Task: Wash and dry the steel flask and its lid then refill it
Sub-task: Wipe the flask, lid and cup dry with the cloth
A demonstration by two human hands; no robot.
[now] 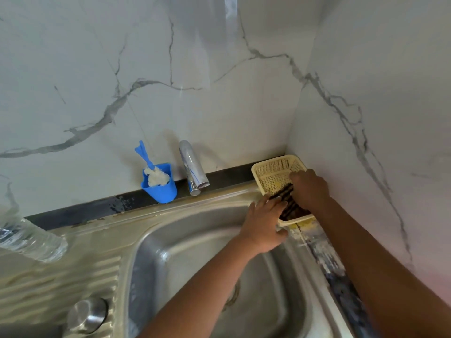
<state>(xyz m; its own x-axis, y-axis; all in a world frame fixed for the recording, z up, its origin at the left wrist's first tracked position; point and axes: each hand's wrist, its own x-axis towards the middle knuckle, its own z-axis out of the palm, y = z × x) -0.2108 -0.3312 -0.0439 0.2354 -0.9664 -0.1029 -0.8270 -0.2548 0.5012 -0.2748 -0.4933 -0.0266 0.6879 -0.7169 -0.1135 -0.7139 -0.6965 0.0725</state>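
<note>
At the 3 o'clock corner of the sink (146,240), inside the cream mesh basket (273,167): both hands on a dark striped cloth (286,202). Right hand (310,189) laid knuckles-up over the 3 o'clock side of the cloth, fingers bent down into the basket; fingertips hidden, so whether pinching or only pressing cannot be told. Left hand (264,224) at the 7 o'clock edge of the basket, fingers extended across the near rim and touching the 9 o'clock end of the cloth; thumb side hidden, grip likewise not determinable. Both forearms bare, entering from 5 and 6 o'clock and crossing above the basin.

Basket seated on the sink rim, tight in the corner of two marble-patterned wall panels (219,69). Yellow patch visible through the basket floor at 12 o'clock of the cloth; identity unclear.

At 9 o'clock of the basket, along the dark ledge behind the sink: chrome tap spout (192,164), angled down toward the basin. Further toward 9 o'clock, just beside the tap: blue plastic cup (161,189) holding a bottle brush (152,172) with blue handle and white bristles.

Ribbed drainboard (61,284) at 8 o'clock of the basin. Steel lid (86,314), round and brushed, resting on the drainboard at the 7 o'clock corner of the view. Clear plastic water bottle (29,237), lying tilted, at the 9 o'clock edge of the view, well apart from the hands. Steel flask body not identifiable in view.
</note>
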